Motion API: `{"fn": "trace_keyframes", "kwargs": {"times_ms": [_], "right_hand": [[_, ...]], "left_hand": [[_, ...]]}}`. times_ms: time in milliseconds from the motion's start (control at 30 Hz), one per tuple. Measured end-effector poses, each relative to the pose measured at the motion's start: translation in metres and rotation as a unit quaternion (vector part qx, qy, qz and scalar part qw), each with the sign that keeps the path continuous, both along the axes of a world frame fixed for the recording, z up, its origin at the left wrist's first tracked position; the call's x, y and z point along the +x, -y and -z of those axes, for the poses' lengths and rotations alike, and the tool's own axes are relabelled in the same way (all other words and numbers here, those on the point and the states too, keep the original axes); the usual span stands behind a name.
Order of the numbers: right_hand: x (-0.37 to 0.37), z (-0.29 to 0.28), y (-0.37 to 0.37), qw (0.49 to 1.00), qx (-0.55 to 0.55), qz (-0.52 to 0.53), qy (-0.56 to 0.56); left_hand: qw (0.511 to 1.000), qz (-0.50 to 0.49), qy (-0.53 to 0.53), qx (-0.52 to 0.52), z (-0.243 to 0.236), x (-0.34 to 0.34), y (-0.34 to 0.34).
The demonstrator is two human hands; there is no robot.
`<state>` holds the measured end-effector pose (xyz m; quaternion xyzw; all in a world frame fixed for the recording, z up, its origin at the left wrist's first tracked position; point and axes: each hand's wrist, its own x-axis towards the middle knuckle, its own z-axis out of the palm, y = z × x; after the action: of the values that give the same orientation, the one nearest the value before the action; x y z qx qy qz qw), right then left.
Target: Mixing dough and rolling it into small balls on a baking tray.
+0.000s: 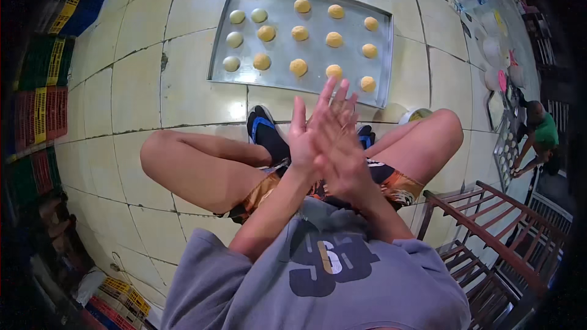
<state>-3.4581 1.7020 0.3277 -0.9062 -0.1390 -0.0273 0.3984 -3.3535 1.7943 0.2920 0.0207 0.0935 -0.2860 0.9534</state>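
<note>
My left hand (302, 143) and my right hand (343, 150) meet palm to palm above my lap, fingers stretched out. The right one is smeared by motion. Whether anything lies between the palms is hidden. Just beyond my fingertips, a shallow metal baking tray (278, 79) rests on the tiled floor. Several round dough balls sit on it in spaced rows. Most are covered in a yellow-orange layer, like this one (299, 33). A few at the tray's left end, such as this pale dough ball (234, 40), are smooth and whitish green.
A small bowl (417, 113) stands by my right knee. Stacked plastic crates (49, 116) line the left side. A brown slatted rack (489, 214) stands at the right. Farther right, a person in green (544, 131) bends over another tray (505, 153) of dough balls.
</note>
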Motion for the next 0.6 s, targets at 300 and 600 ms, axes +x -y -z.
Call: {"fn": "trace_keyframes", "kwargs": {"times_ms": [300, 600], "right_hand": [[0.023, -0.026, -0.056, 0.985, -0.124, 0.106, 0.048], [0.015, -0.026, -0.080, 0.966, 0.079, 0.243, 0.022]], "left_hand": [[0.997, 0.072, -0.011, -0.034, -0.036, -0.011, -0.061], [1.000, -0.009, 0.015, -0.016, -0.049, 0.008, -0.085]]}}
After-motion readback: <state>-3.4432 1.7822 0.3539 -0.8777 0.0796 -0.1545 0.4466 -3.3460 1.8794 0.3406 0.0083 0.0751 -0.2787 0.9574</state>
